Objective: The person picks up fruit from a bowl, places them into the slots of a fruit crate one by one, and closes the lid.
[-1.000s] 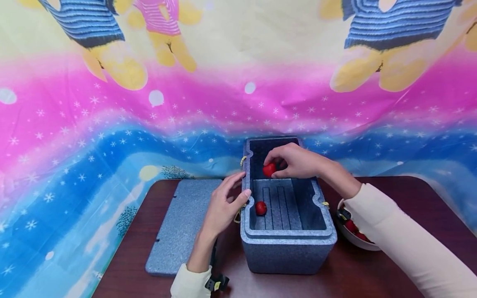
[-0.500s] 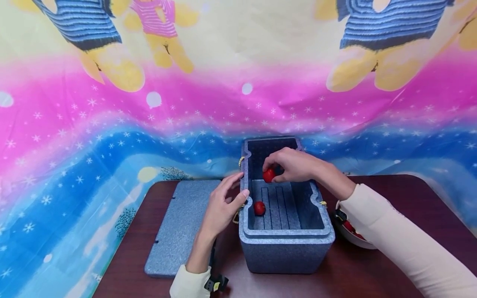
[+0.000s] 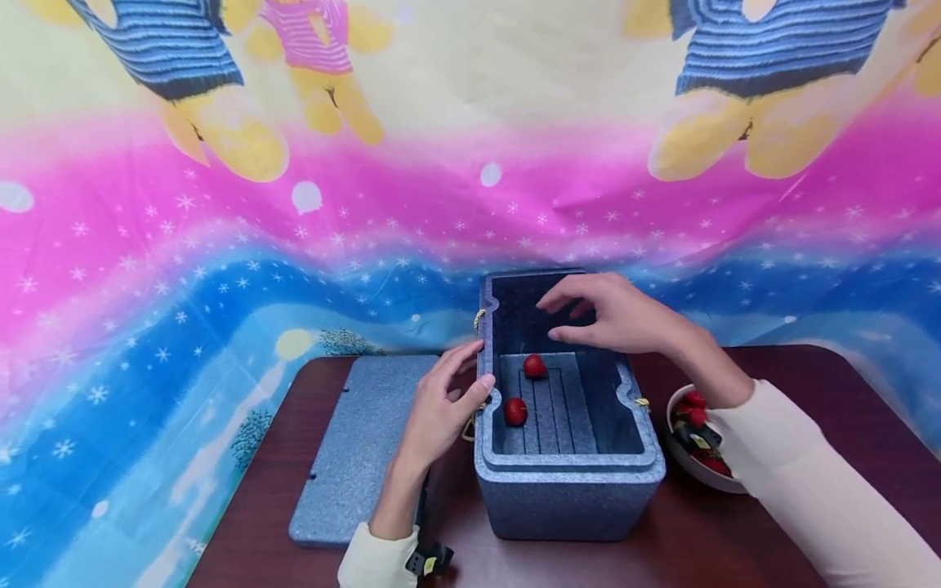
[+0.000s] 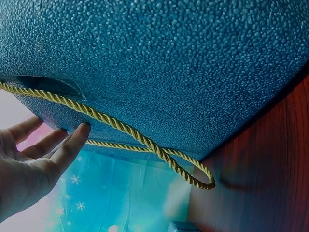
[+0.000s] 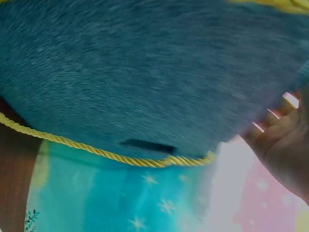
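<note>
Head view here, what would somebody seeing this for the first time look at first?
Probably the bright pink-and-blue backdrop with its striped-clad figures, filling the upper part of the view. Next, two red fruits stand out on the floor of the open gray-blue box at center, with the right hand above it, holding nothing. More red fruits sit in the bowl right of the box.

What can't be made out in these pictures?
Head view: part of the bowl and its contents, behind the right sleeve and wrist device.
Head view: part of the gray slab, behind left forearm.
Right wrist view: box surface, motion-blurred.
Left wrist view: left hand, partly cut off by left edge.
</note>
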`<action>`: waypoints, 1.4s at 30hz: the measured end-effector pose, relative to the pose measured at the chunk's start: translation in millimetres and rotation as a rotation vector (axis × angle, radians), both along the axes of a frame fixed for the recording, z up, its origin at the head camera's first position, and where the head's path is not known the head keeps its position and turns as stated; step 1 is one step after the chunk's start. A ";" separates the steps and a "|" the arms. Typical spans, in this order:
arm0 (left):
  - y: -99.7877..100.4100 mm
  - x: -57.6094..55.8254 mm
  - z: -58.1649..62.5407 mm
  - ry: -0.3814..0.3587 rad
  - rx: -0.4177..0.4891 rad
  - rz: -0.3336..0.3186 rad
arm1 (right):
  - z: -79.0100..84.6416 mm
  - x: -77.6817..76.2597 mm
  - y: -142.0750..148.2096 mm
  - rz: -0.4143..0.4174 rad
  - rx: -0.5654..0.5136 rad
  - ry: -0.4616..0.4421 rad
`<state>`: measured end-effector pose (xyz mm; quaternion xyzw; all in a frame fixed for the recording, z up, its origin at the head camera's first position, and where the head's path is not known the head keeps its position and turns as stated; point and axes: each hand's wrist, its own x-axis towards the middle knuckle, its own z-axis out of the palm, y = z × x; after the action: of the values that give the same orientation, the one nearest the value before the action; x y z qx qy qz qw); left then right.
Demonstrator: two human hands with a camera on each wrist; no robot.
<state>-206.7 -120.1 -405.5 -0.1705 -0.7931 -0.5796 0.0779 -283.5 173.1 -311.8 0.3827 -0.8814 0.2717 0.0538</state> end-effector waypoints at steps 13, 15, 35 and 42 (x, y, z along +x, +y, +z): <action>0.6 -1.1 1.5 0.002 0.004 -0.008 | -3.6 67.6 64.7 -0.238 -0.182 0.132; 0.5 -1.4 1.5 0.004 0.005 -0.008 | -9.6 73.1 72.3 -0.250 -0.190 0.121; -0.3 -0.7 -0.5 0.001 0.000 0.000 | -79.3 89.0 153.1 -0.431 -0.107 0.105; 0.1 -0.5 -1.6 -0.006 -0.003 0.001 | -97.8 92.9 181.9 -0.497 -0.075 0.062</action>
<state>-207.3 -120.0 -407.1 -0.1686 -0.7943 -0.5788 0.0756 -190.5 355.1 -409.6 0.1604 -0.9357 0.2705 0.1602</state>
